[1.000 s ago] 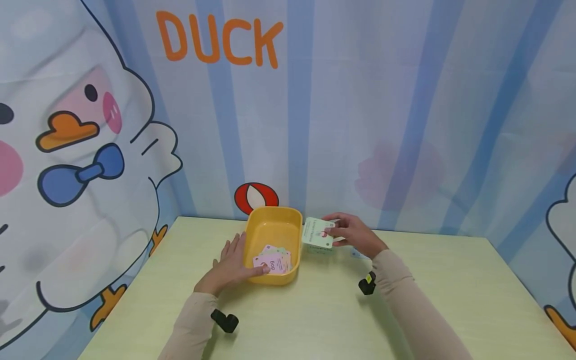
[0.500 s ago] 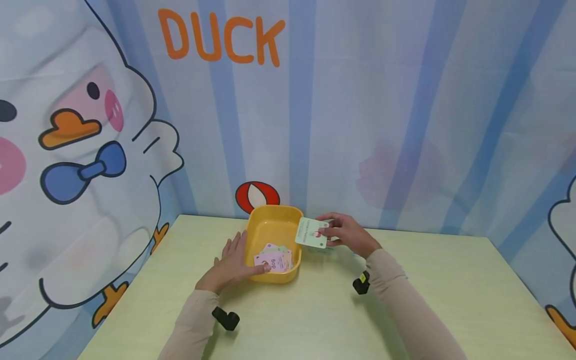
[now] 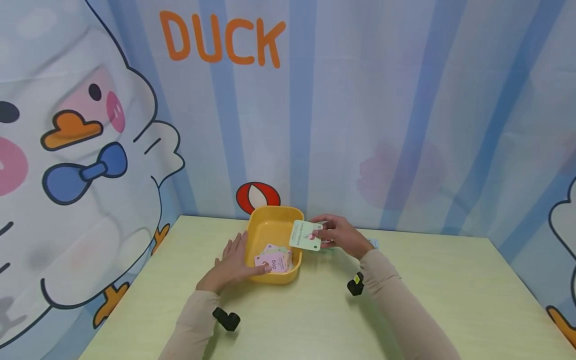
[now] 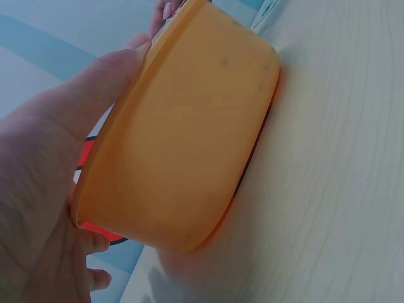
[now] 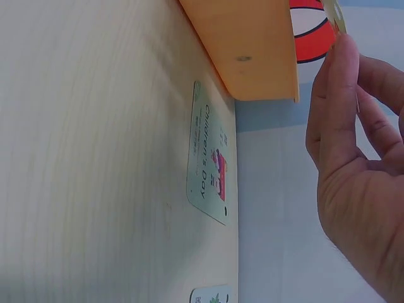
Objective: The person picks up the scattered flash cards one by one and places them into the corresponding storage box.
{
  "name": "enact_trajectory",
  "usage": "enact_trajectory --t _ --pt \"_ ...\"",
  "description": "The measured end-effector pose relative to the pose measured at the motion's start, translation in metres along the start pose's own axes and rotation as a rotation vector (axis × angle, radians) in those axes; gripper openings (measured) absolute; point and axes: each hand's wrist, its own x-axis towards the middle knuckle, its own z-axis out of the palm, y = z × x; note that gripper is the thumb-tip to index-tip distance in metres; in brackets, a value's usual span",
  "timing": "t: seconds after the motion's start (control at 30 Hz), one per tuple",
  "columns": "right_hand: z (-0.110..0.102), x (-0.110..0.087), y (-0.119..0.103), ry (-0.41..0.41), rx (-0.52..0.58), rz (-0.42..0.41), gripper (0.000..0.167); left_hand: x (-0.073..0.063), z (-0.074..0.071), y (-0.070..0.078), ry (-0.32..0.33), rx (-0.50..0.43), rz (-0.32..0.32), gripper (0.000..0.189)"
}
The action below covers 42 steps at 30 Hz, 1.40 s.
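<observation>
My right hand [image 3: 342,237] pinches a pale green card [image 3: 306,235] with small print and a picture, over the right rim of a yellow plastic tray [image 3: 273,209]. My left hand [image 3: 230,266] lies with fingers extended along the tray's left side, the thumb reaching over the rim. Inside the tray's near end are several pink and green cards [image 3: 274,261], one printed "dog". In the right wrist view a "Children's Day" card [image 5: 210,151] lies flat on the table beside the tray. The left wrist view shows the tray's outer wall [image 4: 183,126] against my left hand [image 4: 50,145].
Another card [image 5: 212,295], partly cut off in the right wrist view, lies farther right on the pale wooden table [image 3: 297,325]. A printed curtain [image 3: 342,100] with ducks hangs behind the table's back edge. Black camera mounts [image 3: 226,319] sit at both wrists.
My right hand has lifted the pale green card away from the cards on the table and moved left with it to the tray's rim. The left hand and tray stay put.
</observation>
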Motion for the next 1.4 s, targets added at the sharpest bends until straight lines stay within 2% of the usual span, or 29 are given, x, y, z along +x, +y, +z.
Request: enact_trajectory --t 1.4 --pt "0.033 0.019 0.002 -0.028 -0.035 -0.045 0.039 -0.001 0.001 -0.001 0.007 -0.018 0.001 0.130"
